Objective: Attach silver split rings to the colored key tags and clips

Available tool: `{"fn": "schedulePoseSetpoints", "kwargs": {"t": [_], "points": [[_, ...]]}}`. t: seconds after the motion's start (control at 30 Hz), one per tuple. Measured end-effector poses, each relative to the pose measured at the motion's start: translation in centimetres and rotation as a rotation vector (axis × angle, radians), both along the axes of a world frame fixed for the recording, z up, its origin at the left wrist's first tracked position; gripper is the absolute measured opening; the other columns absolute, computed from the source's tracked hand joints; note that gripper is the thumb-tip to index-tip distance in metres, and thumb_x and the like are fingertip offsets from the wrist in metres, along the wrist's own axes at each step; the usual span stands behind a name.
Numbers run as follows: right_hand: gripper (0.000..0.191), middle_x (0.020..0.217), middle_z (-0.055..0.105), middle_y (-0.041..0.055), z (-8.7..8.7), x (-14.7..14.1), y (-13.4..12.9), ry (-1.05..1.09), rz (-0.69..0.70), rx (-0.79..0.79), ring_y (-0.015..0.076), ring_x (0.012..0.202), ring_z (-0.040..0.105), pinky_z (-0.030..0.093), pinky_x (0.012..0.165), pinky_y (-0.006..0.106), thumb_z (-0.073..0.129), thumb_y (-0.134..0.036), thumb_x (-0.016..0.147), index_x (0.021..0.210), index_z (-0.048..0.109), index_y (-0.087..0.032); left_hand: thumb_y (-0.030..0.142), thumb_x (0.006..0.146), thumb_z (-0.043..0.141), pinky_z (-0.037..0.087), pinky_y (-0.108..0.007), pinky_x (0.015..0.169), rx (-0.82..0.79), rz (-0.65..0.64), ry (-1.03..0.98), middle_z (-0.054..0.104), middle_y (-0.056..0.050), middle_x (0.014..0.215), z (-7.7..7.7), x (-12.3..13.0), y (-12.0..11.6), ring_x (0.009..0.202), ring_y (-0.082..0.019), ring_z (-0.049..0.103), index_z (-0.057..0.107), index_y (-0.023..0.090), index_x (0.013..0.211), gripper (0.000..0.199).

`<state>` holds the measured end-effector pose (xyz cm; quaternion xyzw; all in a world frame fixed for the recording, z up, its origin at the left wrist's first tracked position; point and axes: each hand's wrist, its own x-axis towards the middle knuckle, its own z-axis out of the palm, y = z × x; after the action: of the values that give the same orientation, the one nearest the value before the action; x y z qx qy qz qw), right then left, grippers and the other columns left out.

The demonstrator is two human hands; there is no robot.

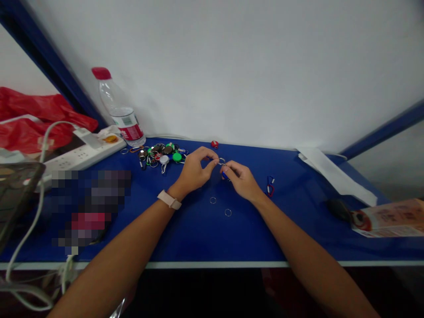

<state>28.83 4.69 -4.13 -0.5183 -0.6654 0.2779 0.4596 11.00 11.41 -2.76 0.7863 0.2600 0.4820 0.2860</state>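
My left hand (198, 169) pinches a metal split ring (221, 161) between thumb and forefinger. The fingers of my right hand (240, 179) are closed around a small blue round piece (225, 176), mostly hidden, right beside that ring. Whether the two are joined I cannot tell. Closer to me on the table lie two loose thin rings, one (213, 200) left of the other (228, 212). To the right of my right hand rest a blue carabiner (270, 179) and a red carabiner (270, 191). A red round piece (214, 144) sits by the wall.
Left of my hands is a pile of round keychains (164, 160) with carabiners. A water bottle (127, 123), a white power strip (82, 154) and a red plastic bag (39, 115) stand behind it. Folded white paper (334, 172), a black mouse (338, 209) and a printed packet (391, 218) lie right.
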Motion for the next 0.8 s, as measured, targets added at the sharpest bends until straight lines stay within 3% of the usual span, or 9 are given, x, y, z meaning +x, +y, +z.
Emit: {"fn": "schedulePoseSetpoints", "kwargs": {"t": [0.1,0.3,0.5,0.67,0.8], "points": [[0.029,0.074,0.062,0.0007,0.1,0.3,0.1,-0.041,-0.054,0.031,0.0154,0.069,0.055,0.042,0.067,0.029,0.05,-0.04,0.099,0.082,0.062,-0.02,0.016,0.092,0.061,0.05,-0.039,0.09,0.147,0.033,0.133,0.069,-0.006,0.094,-0.1,-0.3,0.2,0.093,-0.02,0.063,0.065,0.018,0.088,0.006],[0.023,0.074,0.064,0.0012,0.4,0.8,-0.1,-0.247,-0.107,0.126,0.0165,0.067,0.056,0.041,0.068,0.031,0.048,-0.033,0.1,0.083,0.059,-0.021,0.014,0.096,0.05,0.048,-0.041,0.095,0.315,-0.079,0.376,0.067,-0.009,0.102,-0.7,-0.4,0.0,0.102,-0.023,0.058,0.065,0.018,0.096,0.016],[0.018,0.088,0.069,0.006,0.7,0.9,-0.6,-0.544,-0.043,0.266,0.0212,0.081,0.059,0.04,0.08,0.036,0.045,-0.024,0.1,0.089,0.058,-0.022,0.013,0.097,0.046,0.046,-0.04,0.09,0.432,-0.032,0.561,0.067,-0.01,0.102,-0.2,-0.2,-0.4,0.096,-0.023,0.056,0.067,0.016,0.097,0.02],[0.022,0.086,0.066,0.0099,1.0,0.5,-0.8,-0.823,0.025,0.314,0.0241,0.082,0.056,0.037,0.08,0.039,0.043,-0.023,0.101,0.086,0.058,-0.02,0.014,0.097,0.047,0.046,-0.041,0.084,0.544,0.016,0.704,0.067,-0.012,0.101,0.0,-0.2,-0.8,0.096,-0.026,0.056,0.067,0.014,0.094,0.019],[0.021,0.088,0.067,0.0094,1.0,0.6,-0.7,-0.776,0.017,0.281,0.0235,0.082,0.057,0.037,0.081,0.038,0.042,-0.022,0.102,0.088,0.058,-0.02,0.016,0.098,0.048,0.047,-0.042,0.088,0.522,0.023,0.697,0.067,-0.012,0.102,-0.2,-0.1,-0.9,0.1,-0.027,0.058,0.066,0.014,0.096,0.018]]}}
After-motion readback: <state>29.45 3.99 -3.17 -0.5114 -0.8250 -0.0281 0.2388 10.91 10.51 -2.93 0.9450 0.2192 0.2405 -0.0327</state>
